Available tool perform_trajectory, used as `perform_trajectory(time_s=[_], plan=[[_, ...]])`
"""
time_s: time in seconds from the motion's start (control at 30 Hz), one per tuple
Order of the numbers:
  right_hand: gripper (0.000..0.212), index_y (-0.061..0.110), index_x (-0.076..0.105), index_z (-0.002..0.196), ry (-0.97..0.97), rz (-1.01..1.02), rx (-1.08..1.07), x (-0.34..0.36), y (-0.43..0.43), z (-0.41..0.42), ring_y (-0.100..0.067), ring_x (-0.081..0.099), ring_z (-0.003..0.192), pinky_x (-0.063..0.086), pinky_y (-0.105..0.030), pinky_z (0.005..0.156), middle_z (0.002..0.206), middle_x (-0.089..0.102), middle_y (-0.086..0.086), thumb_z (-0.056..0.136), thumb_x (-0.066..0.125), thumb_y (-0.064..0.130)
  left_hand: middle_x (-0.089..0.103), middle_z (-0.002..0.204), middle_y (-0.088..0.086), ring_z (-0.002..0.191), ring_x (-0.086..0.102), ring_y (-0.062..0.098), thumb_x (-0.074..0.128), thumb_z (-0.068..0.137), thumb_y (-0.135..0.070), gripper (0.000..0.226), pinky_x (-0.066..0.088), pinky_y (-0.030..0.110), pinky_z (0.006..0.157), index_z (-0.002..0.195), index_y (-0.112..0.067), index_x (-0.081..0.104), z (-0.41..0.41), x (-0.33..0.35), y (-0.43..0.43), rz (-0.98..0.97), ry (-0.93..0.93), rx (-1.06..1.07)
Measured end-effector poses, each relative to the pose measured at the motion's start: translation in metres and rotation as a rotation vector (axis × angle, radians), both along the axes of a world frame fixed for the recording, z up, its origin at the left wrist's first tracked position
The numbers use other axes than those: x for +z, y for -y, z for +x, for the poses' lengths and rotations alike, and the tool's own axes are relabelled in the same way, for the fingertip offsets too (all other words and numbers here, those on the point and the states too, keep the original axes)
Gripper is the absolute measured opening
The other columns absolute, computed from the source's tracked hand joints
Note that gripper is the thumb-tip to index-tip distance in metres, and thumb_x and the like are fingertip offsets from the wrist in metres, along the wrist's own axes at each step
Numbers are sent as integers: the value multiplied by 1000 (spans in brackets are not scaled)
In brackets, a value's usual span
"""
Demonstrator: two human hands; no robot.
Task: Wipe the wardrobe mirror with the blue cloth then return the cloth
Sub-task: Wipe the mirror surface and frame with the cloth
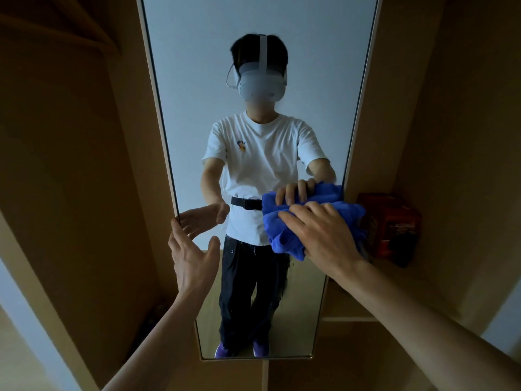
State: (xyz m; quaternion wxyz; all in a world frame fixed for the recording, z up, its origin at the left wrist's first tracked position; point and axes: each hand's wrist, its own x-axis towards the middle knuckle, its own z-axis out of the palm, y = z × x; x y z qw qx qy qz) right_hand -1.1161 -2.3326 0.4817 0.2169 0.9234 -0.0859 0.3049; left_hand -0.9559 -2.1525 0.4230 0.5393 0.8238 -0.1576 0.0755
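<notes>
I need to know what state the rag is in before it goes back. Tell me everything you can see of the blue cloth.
The blue cloth is a bright blue, fluffy, towel-like rag, bunched into loose folds rather than spread flat. The right hand presses it against the mirror near the glass's right edge, fingers spread over it. Its reflection shows just above.

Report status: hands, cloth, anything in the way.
Right hand presses blue cloth on mirror, right edge. Left hand open at left edge. Red box beside cloth.
</notes>
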Motion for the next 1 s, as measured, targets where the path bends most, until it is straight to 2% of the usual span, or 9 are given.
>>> perform_trajectory(time_s=[0.27,0.4,0.7,0.8,0.87,1.0], plan=[[50,19,60,125,119,-35,-78,63,23,-17,-28,56,96,40,-44,83,109,63,0,77,64,12,17,163,9,143,35,36,63,95,-35,93,46,62,102,161,-25,-2,0,-1,-1,-9,-2,-3],[49,20,59,129,137,-61,-91,73,31,-22,-27,57,98,40,-43,84,113,63,0,81,61,14,17,163,11,145,32,37,64,95,-33,94,43,61,106,161,-24,-1,1,-2,4,-26,-10,17],[39,15,65,123,126,5,-20,-1,37,-27,-28,61,99,45,-43,86,111,66,-2,85,70,20,16,164,11,145,32,36,65,94,-32,95,43,61,106,161,-25,-1,2,-9,7,-41,10,34],[37,16,66,123,103,40,-25,-22,36,-29,-26,62,99,45,-39,88,113,66,0,89,59,26,17,163,9,143,34,34,65,94,-32,95,45,59,104,161,-26,-1,1,-9,6,-48,20,24],[38,15,66,123,108,59,-25,-24,34,-30,-26,63,96,45,-39,86,111,67,-1,89,51,25,17,163,9,143,34,35,65,94,-32,94,45,60,104,161,-27,-1,0,-8,5,-44,17,22],[38,16,64,122,111,133,-21,-21,30,-32,-24,64,90,46,-38,78,105,67,1,84,59,18,18,163,11,141,36,37,64,95,-33,92,46,60,102,161,-25,0,1,-5,2,-32,0,16]])
